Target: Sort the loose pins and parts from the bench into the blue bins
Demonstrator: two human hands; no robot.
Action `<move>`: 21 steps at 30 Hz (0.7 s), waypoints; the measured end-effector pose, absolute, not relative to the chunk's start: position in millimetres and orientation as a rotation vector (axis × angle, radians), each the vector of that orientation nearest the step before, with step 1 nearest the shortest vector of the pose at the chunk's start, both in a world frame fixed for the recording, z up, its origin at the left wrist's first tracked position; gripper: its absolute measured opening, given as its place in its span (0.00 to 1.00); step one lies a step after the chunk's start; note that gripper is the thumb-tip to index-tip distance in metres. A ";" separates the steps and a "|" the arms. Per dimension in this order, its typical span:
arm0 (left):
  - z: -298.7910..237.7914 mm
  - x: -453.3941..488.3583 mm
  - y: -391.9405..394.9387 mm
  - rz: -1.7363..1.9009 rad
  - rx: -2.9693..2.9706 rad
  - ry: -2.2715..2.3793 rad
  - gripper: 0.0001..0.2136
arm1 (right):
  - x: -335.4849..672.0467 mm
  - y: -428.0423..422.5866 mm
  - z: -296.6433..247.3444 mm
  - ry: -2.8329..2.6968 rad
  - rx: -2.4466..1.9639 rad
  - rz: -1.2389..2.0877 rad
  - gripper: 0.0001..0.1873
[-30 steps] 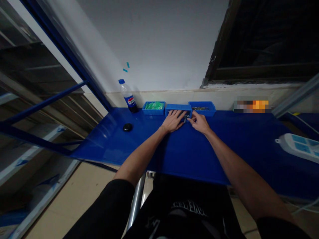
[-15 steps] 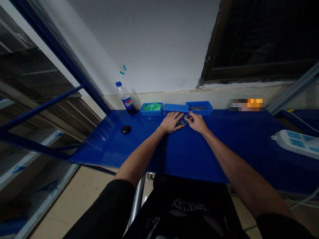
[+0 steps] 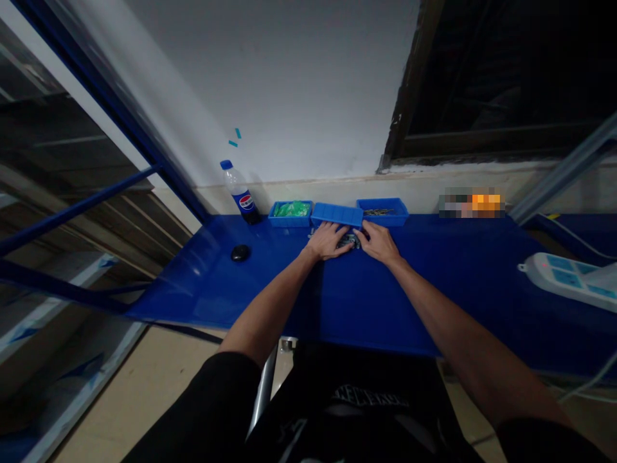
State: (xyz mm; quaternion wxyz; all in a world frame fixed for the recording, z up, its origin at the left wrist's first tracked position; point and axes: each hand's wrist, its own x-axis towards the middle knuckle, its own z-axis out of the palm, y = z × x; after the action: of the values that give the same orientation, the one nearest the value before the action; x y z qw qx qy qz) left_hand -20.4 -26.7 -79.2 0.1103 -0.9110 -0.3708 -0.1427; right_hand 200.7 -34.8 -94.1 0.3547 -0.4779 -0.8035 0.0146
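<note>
Left hand (image 3: 328,239), right hand (image 3: 380,241): meeting over small dark metal piece (image 3: 348,241) on glossy blue tabletop (image 3: 366,296). Likely hazard: piece skidding away, caused by uneven fingertip pressure on slick surface. Left flat, fingers spread, palm down; right loosely curled, grip undetermined. Forearms outstretched, converging. Blue plastic tray (image 3: 337,214) just behind.

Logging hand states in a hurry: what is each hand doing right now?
Left hand: open, flat on the blue table, fingertips at the small dark part.
Right hand: fingers at the same part; grip cannot be told.
</note>
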 end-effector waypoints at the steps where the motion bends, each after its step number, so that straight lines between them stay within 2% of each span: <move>1: -79.4 -20.5 -26.5 -0.425 -2.682 -1.092 0.31 | 200.6 -35.1 -93.7 -2.080 -1.238 0.029 0.10; 12: -73.9 -19.0 -34.4 -0.432 -2.660 -1.130 0.25 | 200.9 -33.2 -92.5 -2.088 -1.238 0.037 0.11; 21: -71.3 -22.4 -49.7 -0.610 -2.411 -1.465 0.22 | 196.6 -37.0 -84.6 -2.056 -1.257 0.150 0.11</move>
State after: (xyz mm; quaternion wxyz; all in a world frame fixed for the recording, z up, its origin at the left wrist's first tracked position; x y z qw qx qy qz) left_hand -22.4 -49.7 -71.3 0.1271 -0.8286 -0.5034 -0.2095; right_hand 196.6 -37.0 -84.6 0.3559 -0.4865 -0.7958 0.0581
